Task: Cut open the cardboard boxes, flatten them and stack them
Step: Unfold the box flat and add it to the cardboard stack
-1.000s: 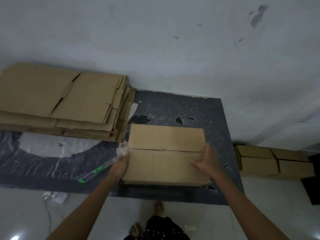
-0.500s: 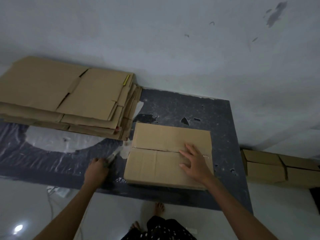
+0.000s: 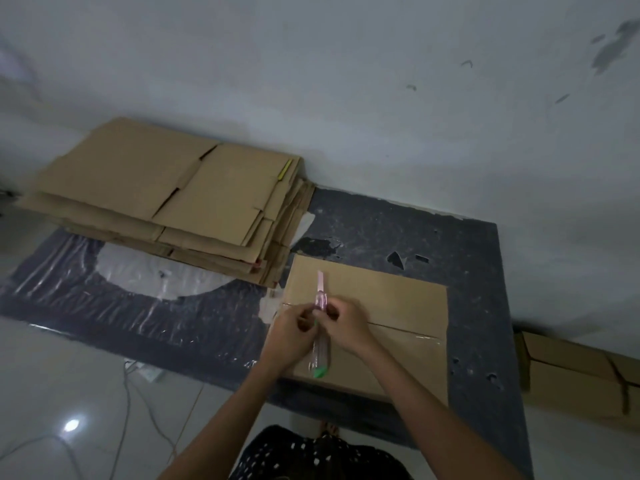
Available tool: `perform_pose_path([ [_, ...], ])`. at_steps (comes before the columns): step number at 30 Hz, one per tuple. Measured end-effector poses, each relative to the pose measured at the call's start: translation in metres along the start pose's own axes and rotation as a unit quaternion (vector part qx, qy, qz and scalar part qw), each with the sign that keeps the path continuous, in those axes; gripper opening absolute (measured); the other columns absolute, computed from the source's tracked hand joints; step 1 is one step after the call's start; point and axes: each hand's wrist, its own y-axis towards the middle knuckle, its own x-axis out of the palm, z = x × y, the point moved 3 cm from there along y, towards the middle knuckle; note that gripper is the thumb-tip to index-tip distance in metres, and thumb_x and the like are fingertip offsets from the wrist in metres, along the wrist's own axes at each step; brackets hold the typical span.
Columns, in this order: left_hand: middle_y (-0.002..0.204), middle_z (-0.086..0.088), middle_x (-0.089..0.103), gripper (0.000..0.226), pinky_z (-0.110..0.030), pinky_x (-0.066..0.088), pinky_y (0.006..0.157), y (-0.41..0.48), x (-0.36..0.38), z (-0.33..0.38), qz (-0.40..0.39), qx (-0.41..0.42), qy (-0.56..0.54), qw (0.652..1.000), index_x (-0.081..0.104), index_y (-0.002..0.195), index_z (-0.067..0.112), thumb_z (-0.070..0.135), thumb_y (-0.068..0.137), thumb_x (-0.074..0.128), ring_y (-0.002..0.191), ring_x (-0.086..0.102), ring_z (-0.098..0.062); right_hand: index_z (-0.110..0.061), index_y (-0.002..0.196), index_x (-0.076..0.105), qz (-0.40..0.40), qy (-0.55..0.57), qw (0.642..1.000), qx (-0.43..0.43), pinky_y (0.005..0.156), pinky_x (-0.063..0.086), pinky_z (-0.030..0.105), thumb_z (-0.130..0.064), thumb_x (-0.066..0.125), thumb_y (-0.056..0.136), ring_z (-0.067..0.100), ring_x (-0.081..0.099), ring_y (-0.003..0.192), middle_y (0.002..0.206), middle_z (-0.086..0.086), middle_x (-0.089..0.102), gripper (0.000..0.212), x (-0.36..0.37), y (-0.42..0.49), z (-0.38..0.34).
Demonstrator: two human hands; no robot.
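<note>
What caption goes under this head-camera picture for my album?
Left hand and right hand grip a cutter over a taped box beside flattened cardboard.

A pale grey wall point(image 3: 346, 81), blotched with dark stains point(image 3: 611, 43), is rising beyond the right hand point(image 3: 343, 325). A dark speckled mat point(image 3: 398, 230) is spreading around it over glossy white floor tiles point(image 3: 52, 375), which are reflecting a bright spot of light point(image 3: 71, 425) below and left of the left hand point(image 3: 291, 332), near thin cables point(image 3: 127, 393).
</note>
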Motion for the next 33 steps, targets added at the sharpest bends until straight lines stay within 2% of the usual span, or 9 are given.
perform_pose_path([
  [2, 0.100, 0.013, 0.062, 0.025, -0.017, 0.047, 0.081, 0.000, -0.001, -0.012, 0.012, 0.004, 0.034, 0.999, 0.064, 0.112, 0.026, 0.021, 0.087, 0.067, 0.089, 0.059, 0.003, -0.020, 0.086, 0.061, 0.018, -0.033, 0.999, 0.025, 0.064, 0.045, 0.024, -0.026, 0.057, 0.096, 0.007, 0.056, 0.070, 0.080, -0.003, 0.062, 0.012, 0.002, 0.005, -0.001],
  [5, 0.111, 0.008, 0.048, 0.035, -0.013, 0.043, 0.080, 0.001, -0.013, -0.029, 0.114, -0.028, 0.056, 0.992, 0.062, 0.120, 0.018, 0.018, 0.086, 0.069, 0.089, 0.051, 0.001, -0.012, 0.079, 0.054, 0.057, -0.012, 0.998, 0.022, 0.058, 0.039, 0.030, -0.020, 0.049, 0.098, 0.012, 0.048, 0.062, 0.072, 0.003, 0.057, 0.021, -0.010, 0.011, -0.006],
  [8, 0.118, 0.002, 0.042, 0.048, -0.021, 0.042, 0.085, 0.002, -0.015, -0.024, 0.207, -0.069, 0.031, 0.975, 0.052, 0.131, 0.014, 0.014, 0.086, 0.068, 0.095, 0.048, -0.008, -0.011, 0.111, 0.056, 0.021, -0.113, 0.991, -0.069, 0.060, 0.036, 0.030, -0.020, 0.041, 0.101, 0.018, 0.055, 0.074, 0.092, 0.006, 0.063, 0.020, -0.023, 0.011, -0.021],
  [10, 0.124, -0.004, 0.046, 0.055, -0.032, 0.041, 0.091, 0.007, -0.014, -0.021, 0.239, -0.095, 0.102, 0.961, 0.050, 0.133, 0.015, 0.020, 0.083, 0.072, 0.108, 0.046, -0.020, -0.014, 0.124, 0.051, -0.028, -0.246, 0.961, -0.120, 0.066, 0.042, 0.033, -0.023, 0.037, 0.102, 0.027, 0.059, 0.085, 0.103, 0.010, 0.064, 0.028, -0.024, 0.011, -0.026],
  [12, 0.129, -0.005, 0.049, 0.061, -0.037, 0.038, 0.095, 0.014, -0.016, -0.028, 0.226, -0.145, 0.091, 0.959, 0.048, 0.135, 0.018, 0.023, 0.080, 0.075, 0.117, 0.045, -0.024, -0.018, 0.133, 0.046, -0.066, -0.316, 0.936, -0.140, 0.075, 0.049, 0.042, -0.023, 0.033, 0.103, 0.031, 0.060, 0.094, 0.115, 0.013, 0.063, 0.032, -0.021, 0.010, -0.025],
  [14, 0.130, -0.001, 0.051, 0.063, -0.037, 0.041, 0.095, 0.018, -0.018, -0.036, 0.188, -0.171, -0.012, 0.967, 0.045, 0.137, 0.021, 0.022, 0.081, 0.074, 0.119, 0.049, -0.022, -0.025, 0.142, 0.038, -0.088, -0.362, 0.914, -0.162, 0.081, 0.050, 0.045, -0.018, 0.035, 0.102, 0.033, 0.060, 0.102, 0.125, 0.012, 0.060, 0.040, -0.015, 0.008, -0.023],
  [20, 0.125, -0.004, 0.050, 0.054, -0.034, 0.044, 0.092, 0.020, -0.020, -0.044, 0.150, -0.145, 0.000, 0.978, 0.050, 0.137, 0.020, 0.025, 0.086, 0.069, 0.111, 0.053, -0.021, -0.028, 0.150, 0.027, -0.101, -0.431, 0.875, -0.198, 0.068, 0.040, 0.038, -0.010, 0.035, 0.099, 0.033, 0.058, 0.094, 0.117, 0.013, 0.057, 0.055, -0.007, 0.010, -0.029],
  [26, 0.118, 0.004, 0.044, 0.056, -0.030, 0.040, 0.088, 0.018, -0.018, -0.045, 0.147, -0.132, -0.034, 0.980, 0.047, 0.139, 0.022, 0.022, 0.087, 0.068, 0.107, 0.048, -0.014, -0.031, 0.152, 0.021, -0.114, -0.447, 0.861, -0.214, 0.066, 0.034, 0.036, -0.010, 0.034, 0.100, 0.032, 0.057, 0.096, 0.116, 0.013, 0.055, 0.059, -0.007, 0.010, -0.032],
  [33, 0.113, 0.001, 0.044, 0.056, -0.023, 0.038, 0.077, 0.019, -0.019, -0.048, 0.134, -0.091, -0.018, 0.987, 0.045, 0.140, 0.027, 0.024, 0.089, 0.067, 0.100, 0.049, -0.013, -0.023, 0.153, 0.016, -0.081, -0.493, 0.842, -0.205, 0.070, 0.032, 0.036, -0.010, 0.037, 0.101, 0.031, 0.053, 0.104, 0.124, 0.016, 0.049, 0.058, 0.006, -0.003, -0.046],
])
